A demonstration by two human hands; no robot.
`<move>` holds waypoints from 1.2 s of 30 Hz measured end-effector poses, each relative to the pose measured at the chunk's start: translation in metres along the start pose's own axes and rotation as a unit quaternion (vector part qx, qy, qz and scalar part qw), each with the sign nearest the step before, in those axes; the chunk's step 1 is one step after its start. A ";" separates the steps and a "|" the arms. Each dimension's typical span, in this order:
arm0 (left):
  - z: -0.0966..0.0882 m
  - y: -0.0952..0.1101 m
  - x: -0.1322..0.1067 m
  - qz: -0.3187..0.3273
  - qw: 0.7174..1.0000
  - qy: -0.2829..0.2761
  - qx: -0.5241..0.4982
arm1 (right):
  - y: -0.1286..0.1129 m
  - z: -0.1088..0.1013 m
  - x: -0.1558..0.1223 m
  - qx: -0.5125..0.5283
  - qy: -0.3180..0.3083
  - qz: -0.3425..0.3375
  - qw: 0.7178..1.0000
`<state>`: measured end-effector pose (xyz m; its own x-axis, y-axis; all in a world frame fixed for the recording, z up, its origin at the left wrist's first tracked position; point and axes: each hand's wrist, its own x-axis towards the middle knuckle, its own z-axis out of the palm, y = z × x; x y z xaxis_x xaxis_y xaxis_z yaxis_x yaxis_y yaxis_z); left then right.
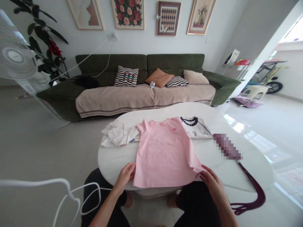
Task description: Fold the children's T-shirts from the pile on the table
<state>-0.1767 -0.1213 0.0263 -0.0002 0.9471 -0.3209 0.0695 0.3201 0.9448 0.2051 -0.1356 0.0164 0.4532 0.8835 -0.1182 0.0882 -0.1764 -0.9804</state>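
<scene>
A pink T-shirt [165,151] lies spread out on the white table [113,156], its collar away from me and its hem at the near edge. A small darker pink mark shows on its chest. My left hand [125,176] is closed on the shirt's lower left edge, its fingertips partly hidden. At the lower right corner my right hand [211,179] pinches the hem, and the cloth there is lifted and creased.
Crumpled white clothing [118,132] lies left of the shirt, and a folded white T-shirt [196,127] with dark collar lies right. A maroon strap [253,179] hangs over the table's right edge from a blurred item. A white cable [68,192] loops at lower left. Behind stands a green sofa [175,63].
</scene>
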 end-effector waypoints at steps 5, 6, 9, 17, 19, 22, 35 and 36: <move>0.003 0.018 0.024 0.036 0.994 -0.052 0.089 | -0.015 0.001 0.015 0.062 0.036 0.049 0.996; 0.002 0.022 0.027 0.053 0.988 -0.036 0.142 | -0.021 0.001 0.013 0.022 0.076 0.014 0.997; 0.007 0.044 0.022 0.080 0.932 0.006 0.354 | -0.049 0.011 -0.002 -0.112 0.215 -0.107 0.964; 0.092 0.137 -0.020 0.389 0.809 -0.202 0.392 | -0.107 0.114 -0.067 -0.059 -0.184 -0.228 0.954; 0.097 0.144 -0.017 0.377 0.808 -0.213 0.398 | -0.099 0.125 -0.079 0.006 -0.188 -0.201 0.961; 0.095 0.140 -0.008 0.350 0.791 -0.232 0.444 | -0.077 0.133 -0.099 0.064 -0.123 -0.192 0.971; 0.075 0.177 -0.018 0.402 0.842 -0.101 0.344 | -0.057 0.163 -0.103 -0.231 0.068 -0.293 0.925; 0.067 0.187 -0.021 0.413 0.851 -0.070 0.315 | -0.061 0.160 -0.101 -0.242 0.063 -0.284 0.925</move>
<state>-0.0972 -0.0832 0.2053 0.4238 0.8174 0.3901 0.5107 -0.5714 0.6424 0.0122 -0.1450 0.0628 0.3083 0.8411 0.4444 0.7177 0.1010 -0.6890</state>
